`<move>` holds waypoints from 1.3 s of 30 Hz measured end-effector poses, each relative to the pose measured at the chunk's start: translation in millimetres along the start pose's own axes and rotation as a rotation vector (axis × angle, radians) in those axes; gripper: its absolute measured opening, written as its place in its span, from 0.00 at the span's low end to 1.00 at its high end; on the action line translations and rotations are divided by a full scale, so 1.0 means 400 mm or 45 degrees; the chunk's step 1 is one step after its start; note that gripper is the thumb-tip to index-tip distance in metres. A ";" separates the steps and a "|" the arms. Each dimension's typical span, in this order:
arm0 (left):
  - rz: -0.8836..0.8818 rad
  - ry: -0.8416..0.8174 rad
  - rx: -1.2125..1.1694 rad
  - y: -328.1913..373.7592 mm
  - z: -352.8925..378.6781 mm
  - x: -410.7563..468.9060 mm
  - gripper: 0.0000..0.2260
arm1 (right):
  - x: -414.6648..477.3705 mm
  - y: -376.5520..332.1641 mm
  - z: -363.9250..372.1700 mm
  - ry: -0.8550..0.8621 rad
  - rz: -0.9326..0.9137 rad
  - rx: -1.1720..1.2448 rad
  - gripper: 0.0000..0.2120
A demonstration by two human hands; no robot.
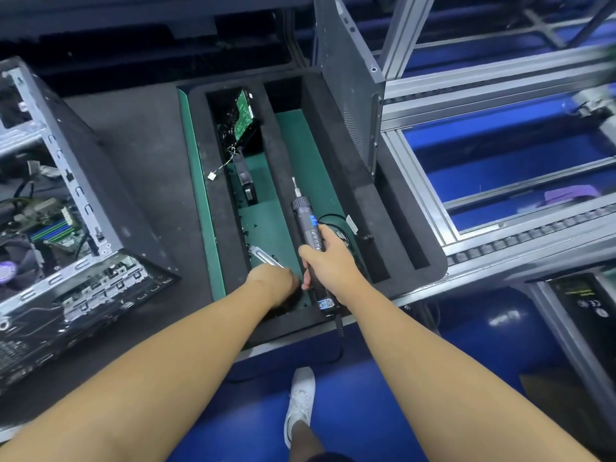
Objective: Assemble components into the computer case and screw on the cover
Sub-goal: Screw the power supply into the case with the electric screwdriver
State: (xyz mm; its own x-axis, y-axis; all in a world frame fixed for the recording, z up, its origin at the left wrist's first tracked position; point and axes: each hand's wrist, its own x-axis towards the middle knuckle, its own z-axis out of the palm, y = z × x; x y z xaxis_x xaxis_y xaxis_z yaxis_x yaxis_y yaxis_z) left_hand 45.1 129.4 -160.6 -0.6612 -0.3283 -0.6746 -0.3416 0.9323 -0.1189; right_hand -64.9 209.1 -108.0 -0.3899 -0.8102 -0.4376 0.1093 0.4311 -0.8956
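Right grip (333, 258) clamps the screwdriver (301, 211); left grip (273, 281), just beside, cannot be judged.

A single view, worn on the person's head; it looks forward and steeply down, so the dark table (143, 161) fills the upper left while the blue floor (383, 378) and a white shoe (301, 401) show at the bottom; both forearms enter from the lower edge and meet near the middle, close to the lens; there the left hand (273, 281) and the right hand (330, 258), gripping a screwdriver (303, 211), lie over a foam tray (213, 195); the wide lens bows straight lines toward the edges; the computer case (83, 181) is cut off by the left edge, a metal rack (500, 78) by the right.
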 end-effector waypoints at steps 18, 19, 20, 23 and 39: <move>-0.050 0.206 -0.835 -0.061 -0.063 -0.019 0.03 | 0.014 0.004 -0.009 -0.048 0.036 0.001 0.11; -0.099 0.286 -0.962 -0.080 -0.075 -0.027 0.02 | 0.011 0.003 -0.010 -0.048 0.040 -0.002 0.11; -0.149 0.362 -1.148 -0.101 -0.086 -0.036 0.03 | 0.006 0.001 -0.011 -0.042 0.038 -0.005 0.11; -0.244 0.566 -2.152 -0.145 -0.106 -0.082 0.03 | -0.026 -0.004 -0.010 -0.034 -0.004 -0.012 0.09; 0.246 0.967 -3.567 -0.112 -0.130 -0.414 0.08 | -0.364 -0.115 0.124 -0.129 -0.254 -0.223 0.17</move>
State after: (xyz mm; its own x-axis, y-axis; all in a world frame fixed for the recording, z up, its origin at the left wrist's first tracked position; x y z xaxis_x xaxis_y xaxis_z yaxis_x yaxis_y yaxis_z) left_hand 135.1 134.0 -5.6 -0.5267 -0.7578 -0.3852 0.4993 -0.6425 0.5812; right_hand 32.0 287.6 -7.2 -0.2932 -0.9179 -0.2676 -0.1239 0.3140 -0.9413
